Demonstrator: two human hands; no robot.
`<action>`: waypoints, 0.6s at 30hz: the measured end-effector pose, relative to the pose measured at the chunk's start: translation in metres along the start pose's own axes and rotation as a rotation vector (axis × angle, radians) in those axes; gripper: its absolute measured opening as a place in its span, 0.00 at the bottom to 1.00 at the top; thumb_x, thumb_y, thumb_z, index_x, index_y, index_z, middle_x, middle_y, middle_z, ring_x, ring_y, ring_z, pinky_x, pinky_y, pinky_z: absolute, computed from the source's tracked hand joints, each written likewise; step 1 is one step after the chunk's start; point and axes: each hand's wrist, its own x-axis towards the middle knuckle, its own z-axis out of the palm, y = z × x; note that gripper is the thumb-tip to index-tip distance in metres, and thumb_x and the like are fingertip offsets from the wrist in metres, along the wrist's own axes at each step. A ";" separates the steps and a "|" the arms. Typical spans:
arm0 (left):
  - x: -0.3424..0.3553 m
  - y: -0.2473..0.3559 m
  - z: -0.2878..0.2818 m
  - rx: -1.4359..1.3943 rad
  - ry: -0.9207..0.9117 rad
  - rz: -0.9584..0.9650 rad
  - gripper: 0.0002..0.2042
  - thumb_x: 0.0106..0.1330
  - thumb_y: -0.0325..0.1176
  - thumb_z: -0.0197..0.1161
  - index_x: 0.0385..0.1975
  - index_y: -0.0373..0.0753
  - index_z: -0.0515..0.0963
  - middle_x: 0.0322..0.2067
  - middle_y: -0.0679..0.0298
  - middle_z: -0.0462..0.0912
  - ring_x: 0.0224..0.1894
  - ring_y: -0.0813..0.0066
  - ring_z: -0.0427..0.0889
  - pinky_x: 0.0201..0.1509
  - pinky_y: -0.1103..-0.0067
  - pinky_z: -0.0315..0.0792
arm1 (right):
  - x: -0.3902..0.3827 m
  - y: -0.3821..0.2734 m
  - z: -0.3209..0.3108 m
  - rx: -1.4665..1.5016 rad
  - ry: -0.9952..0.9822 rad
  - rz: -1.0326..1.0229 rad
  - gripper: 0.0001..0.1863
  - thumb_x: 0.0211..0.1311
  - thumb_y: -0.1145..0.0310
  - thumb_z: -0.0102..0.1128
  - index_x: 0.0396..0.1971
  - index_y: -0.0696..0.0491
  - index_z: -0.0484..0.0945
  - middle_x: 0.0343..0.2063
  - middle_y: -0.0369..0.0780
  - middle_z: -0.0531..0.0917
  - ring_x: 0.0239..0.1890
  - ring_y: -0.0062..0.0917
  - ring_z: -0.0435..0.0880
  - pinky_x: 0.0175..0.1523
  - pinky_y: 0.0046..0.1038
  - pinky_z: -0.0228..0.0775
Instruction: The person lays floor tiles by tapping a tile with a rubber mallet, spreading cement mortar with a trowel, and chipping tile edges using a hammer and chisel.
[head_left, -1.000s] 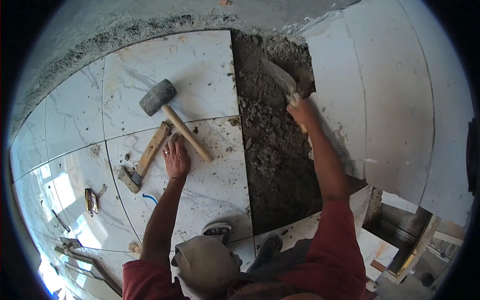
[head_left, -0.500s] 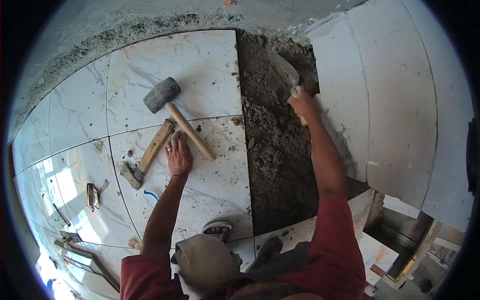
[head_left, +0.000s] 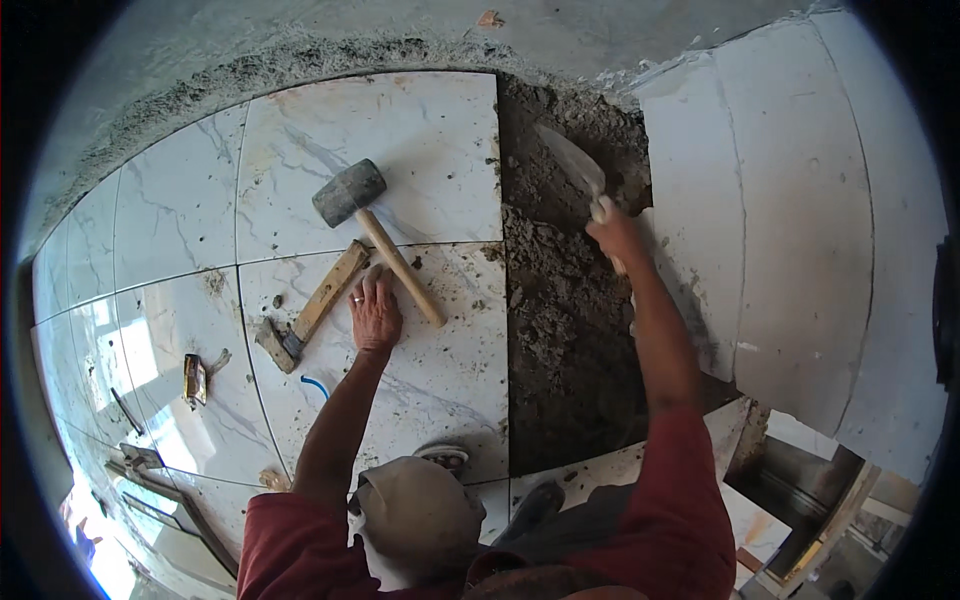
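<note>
My right hand (head_left: 618,236) is closed round the wooden handle of a trowel (head_left: 570,160). The pointed blade lies over the dark wet mortar (head_left: 545,320) that fills the gap between the laid tiles and the white wall. Fingers down, my left hand (head_left: 376,312) leans flat on a white marbled floor tile (head_left: 430,370), a ring on one finger. Just beside it rests a rubber mallet (head_left: 350,192) with a black head and wooden handle. On its other side lies a hammer (head_left: 325,300) with a flat wooden handle. Neither tool is held by the left hand.
White wall tiles (head_left: 800,200) rise along the right side. A rough grey concrete wall (head_left: 300,45) closes off the far side. Further left on the tiles are a small wrapper (head_left: 195,380) and a blue strip (head_left: 315,387). Mortar crumbs dot the tiles. A recess (head_left: 790,480) opens at lower right.
The whole view has shifted slightly, so things sit a little further right and lower. The trowel blade has turned slightly and shows more plainly over the mortar. My left hand stays on the tile.
</note>
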 end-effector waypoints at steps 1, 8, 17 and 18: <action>0.001 0.001 0.004 -0.022 0.009 0.018 0.19 0.62 0.31 0.48 0.54 0.43 0.67 0.56 0.59 0.67 0.56 0.57 0.66 0.58 0.64 0.59 | 0.012 0.007 0.003 -0.007 0.000 0.005 0.40 0.55 0.64 0.59 0.66 0.54 0.51 0.55 0.56 0.71 0.53 0.47 0.75 0.52 0.44 0.71; -0.003 -0.004 0.017 0.031 -0.104 -0.074 0.18 0.62 0.31 0.47 0.54 0.42 0.67 0.57 0.59 0.66 0.56 0.58 0.66 0.58 0.63 0.59 | -0.042 0.092 0.042 -0.365 -0.114 -0.025 0.40 0.57 0.66 0.59 0.67 0.53 0.49 0.60 0.52 0.67 0.60 0.45 0.68 0.59 0.43 0.66; -0.004 0.000 0.016 -0.040 -0.053 -0.004 0.18 0.61 0.31 0.48 0.53 0.41 0.67 0.58 0.59 0.66 0.58 0.59 0.65 0.59 0.65 0.59 | 0.015 -0.051 -0.014 -0.768 0.158 -0.146 0.22 0.60 0.71 0.53 0.56 0.58 0.67 0.35 0.48 0.82 0.39 0.45 0.82 0.41 0.43 0.77; -0.002 0.002 0.018 -0.046 -0.055 0.003 0.18 0.61 0.31 0.48 0.53 0.41 0.67 0.58 0.59 0.66 0.58 0.59 0.65 0.59 0.65 0.59 | 0.015 -0.052 -0.015 -0.839 0.198 -0.266 0.20 0.61 0.71 0.50 0.53 0.58 0.67 0.33 0.49 0.82 0.36 0.44 0.82 0.38 0.43 0.76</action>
